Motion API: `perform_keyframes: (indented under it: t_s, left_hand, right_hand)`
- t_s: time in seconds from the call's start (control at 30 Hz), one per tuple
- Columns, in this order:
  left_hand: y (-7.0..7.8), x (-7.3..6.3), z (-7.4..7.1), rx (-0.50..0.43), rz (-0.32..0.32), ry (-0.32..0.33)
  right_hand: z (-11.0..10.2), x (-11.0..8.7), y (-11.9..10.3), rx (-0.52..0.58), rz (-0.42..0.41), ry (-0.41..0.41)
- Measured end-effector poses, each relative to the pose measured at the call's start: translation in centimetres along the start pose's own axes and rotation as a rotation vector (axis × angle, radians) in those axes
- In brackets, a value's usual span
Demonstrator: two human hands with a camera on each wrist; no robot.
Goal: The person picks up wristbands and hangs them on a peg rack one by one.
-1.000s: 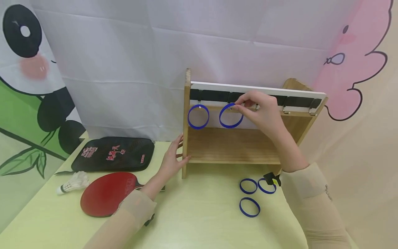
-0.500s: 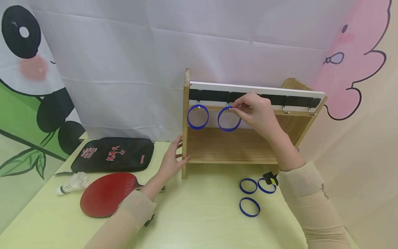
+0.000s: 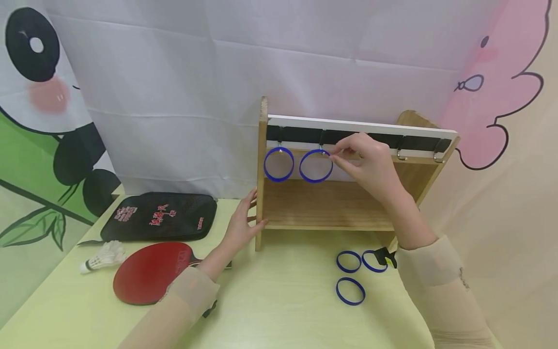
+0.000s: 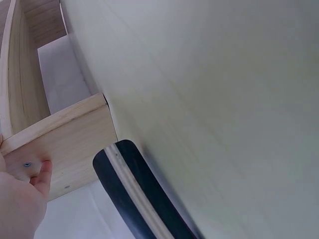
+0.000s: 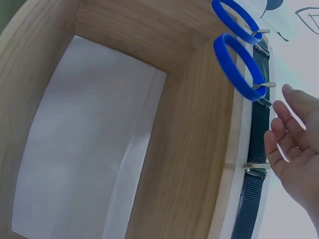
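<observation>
My right hand (image 3: 366,157) is just right of a blue ring (image 3: 316,181) that hangs from the second hook of a wooden shelf (image 3: 327,203). In the right wrist view, a gap shows between the fingertips and that ring (image 5: 232,72); the fingers are loosely bent and hold nothing. Another blue ring (image 3: 279,180) hangs on the leftmost hook. My left hand (image 3: 237,228) holds the shelf's left side panel, thumb at the front edge and fingers on the outer face. In the left wrist view, a finger presses that side panel (image 4: 79,144).
Three blue rings lie on the table, two side by side and one ring (image 3: 350,304) nearer. Bare hooks (image 3: 438,158) line the shelf's right part. A red table tennis bat (image 3: 150,274), a shuttlecock (image 3: 104,256) and a black case (image 3: 159,215) lie on the left.
The right fingers have let go of the second ring and moved slightly right of it; the ring now hangs lower and further left on its hook. The left hand stays in place.
</observation>
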State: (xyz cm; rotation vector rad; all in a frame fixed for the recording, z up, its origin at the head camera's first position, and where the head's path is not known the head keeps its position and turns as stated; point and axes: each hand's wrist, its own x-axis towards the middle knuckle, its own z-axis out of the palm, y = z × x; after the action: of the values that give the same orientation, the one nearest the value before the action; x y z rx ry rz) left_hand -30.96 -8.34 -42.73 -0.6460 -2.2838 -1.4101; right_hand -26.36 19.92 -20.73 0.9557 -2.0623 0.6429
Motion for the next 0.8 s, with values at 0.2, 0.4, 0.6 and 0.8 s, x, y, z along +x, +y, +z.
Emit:
perform_keyframes:
  t_s: [0.2, 0.4, 0.6, 0.8]
  left_hand:
    - [0.0, 0.0, 0.0, 0.007, -0.002, -0.002]
    - [0.0, 0.0, 0.0, 0.007, -0.001, -0.004]
    - [0.0, 0.1, 0.1, 0.008, -0.008, -0.005]
    - [0.1, 0.0, 0.1, 0.009, -0.003, 0.006]
  right_hand:
    - [0.2, -1.5, -0.5, 0.046, -0.093, 0.021]
    - [0.5, -3.4, -0.7, 0.058, -0.166, 0.016]
    - [1.1, -5.8, -0.4, 0.101, -0.170, -0.039]
    - [1.9, -8.3, 0.2, 0.093, -0.150, -0.121]
